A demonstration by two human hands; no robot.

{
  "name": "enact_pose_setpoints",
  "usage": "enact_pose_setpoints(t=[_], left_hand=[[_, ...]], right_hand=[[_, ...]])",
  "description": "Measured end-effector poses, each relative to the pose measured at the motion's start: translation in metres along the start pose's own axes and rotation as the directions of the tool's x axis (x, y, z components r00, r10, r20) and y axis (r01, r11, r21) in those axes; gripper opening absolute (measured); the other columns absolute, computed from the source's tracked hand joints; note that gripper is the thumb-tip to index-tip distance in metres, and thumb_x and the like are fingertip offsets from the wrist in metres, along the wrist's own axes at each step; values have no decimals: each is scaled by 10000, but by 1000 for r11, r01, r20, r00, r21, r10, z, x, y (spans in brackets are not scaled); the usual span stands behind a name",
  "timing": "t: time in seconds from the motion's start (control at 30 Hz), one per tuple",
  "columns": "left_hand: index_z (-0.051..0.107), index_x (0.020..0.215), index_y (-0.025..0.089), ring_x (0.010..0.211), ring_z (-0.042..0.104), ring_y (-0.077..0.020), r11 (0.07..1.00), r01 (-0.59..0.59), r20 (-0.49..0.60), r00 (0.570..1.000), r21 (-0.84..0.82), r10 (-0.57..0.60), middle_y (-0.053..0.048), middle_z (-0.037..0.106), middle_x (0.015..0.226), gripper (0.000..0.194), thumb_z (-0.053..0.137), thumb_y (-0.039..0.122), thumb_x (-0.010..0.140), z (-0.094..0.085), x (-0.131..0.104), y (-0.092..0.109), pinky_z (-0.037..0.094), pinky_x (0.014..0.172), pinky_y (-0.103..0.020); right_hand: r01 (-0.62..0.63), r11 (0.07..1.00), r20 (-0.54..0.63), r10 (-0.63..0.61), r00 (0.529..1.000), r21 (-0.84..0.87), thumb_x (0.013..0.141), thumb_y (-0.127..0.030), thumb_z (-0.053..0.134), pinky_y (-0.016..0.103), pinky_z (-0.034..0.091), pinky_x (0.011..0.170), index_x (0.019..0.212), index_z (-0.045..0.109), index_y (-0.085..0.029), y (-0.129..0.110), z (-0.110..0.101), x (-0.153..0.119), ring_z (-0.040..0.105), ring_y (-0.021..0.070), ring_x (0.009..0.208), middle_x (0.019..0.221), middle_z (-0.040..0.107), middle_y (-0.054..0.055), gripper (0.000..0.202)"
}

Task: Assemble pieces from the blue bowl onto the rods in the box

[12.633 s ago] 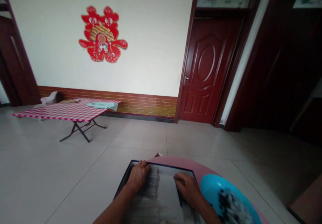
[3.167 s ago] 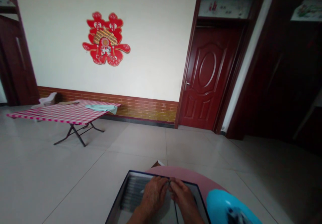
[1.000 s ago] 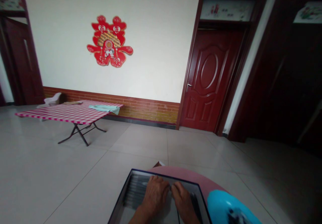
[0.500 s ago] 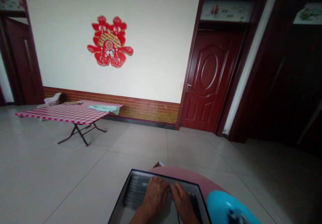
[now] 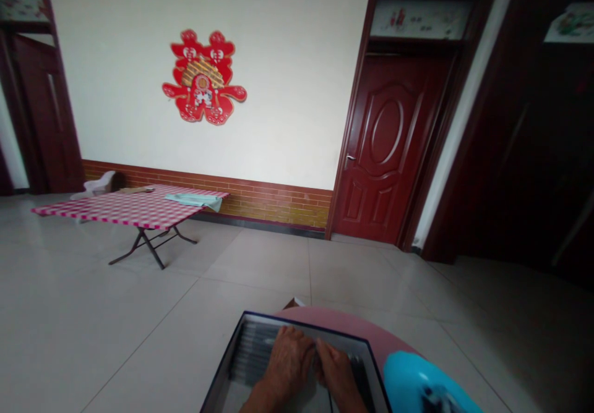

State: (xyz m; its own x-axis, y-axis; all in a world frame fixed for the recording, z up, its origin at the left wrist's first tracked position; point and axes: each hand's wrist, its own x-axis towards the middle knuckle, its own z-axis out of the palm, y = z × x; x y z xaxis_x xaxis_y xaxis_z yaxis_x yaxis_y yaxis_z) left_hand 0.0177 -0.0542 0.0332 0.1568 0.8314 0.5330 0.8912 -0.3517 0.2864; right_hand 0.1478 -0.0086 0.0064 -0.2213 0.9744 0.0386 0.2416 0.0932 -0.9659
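My left hand (image 5: 291, 358) and my right hand (image 5: 335, 366) meet over a shallow box (image 5: 221, 366) with a dark blue rim. Their fingers are bent and pinched together near each other, and whatever lies between the fingertips is too small and hidden to name. Left of my left hand, a row of dark, thin rod-like pieces in clear wrapping (image 5: 253, 351) fills part of the box. More dark pieces (image 5: 359, 370) show beyond my right hand, against the box's right side.
The box rests on a round pink table (image 5: 343, 319). A bright blue bowl (image 5: 408, 376) with dark items inside stands to its right. Across the tiled floor is a folding table (image 5: 134, 210) with a checked cover and a pale green cloth (image 5: 195, 200). A red door (image 5: 385, 153) is shut.
My right hand's fingers have shifted slightly, curling closer in toward the left fingertips. My left hand stays nearly in place, and the view has moved very little.
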Motion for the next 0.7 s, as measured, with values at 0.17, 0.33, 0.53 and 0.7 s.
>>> enact_pose_setpoints(t=[0.17,0.33,0.53,0.7], left_hand=[[615,1029,184,978,555,-240,994,-66,-305,952,-92,35,-98,616,1018,212,491,180,857,-12,3,4,443,858,-396],[634,942,208,825,636,-201,948,140,-308,923,-286,-230,-59,674,864,208,436,256,902,2,1,-4,492,746,-309],[591,1113,186,881,650,-193,694,230,-131,895,-682,-426,-58,696,983,332,460,388,885,3,7,-9,493,770,-277],[546,1185,109,574,614,-180,435,318,16,822,-842,-570,-50,696,744,544,522,481,790,15,9,-23,490,522,-266]], right_hand=[[-132,958,-117,166,979,255,641,-735,523,267,359,463,523,552,-197,-1,-6,1,494,146,469,485,540,1,551],[-201,814,-12,247,969,545,578,-725,625,244,418,520,660,597,-172,-2,-2,-3,577,135,537,602,620,9,560],[-273,854,241,180,954,443,626,-765,549,217,321,419,673,588,-151,-1,21,-14,515,99,437,560,580,0,617],[-210,929,435,60,898,306,750,-677,455,223,345,426,719,650,-123,-8,23,-22,541,115,477,621,614,36,588]])
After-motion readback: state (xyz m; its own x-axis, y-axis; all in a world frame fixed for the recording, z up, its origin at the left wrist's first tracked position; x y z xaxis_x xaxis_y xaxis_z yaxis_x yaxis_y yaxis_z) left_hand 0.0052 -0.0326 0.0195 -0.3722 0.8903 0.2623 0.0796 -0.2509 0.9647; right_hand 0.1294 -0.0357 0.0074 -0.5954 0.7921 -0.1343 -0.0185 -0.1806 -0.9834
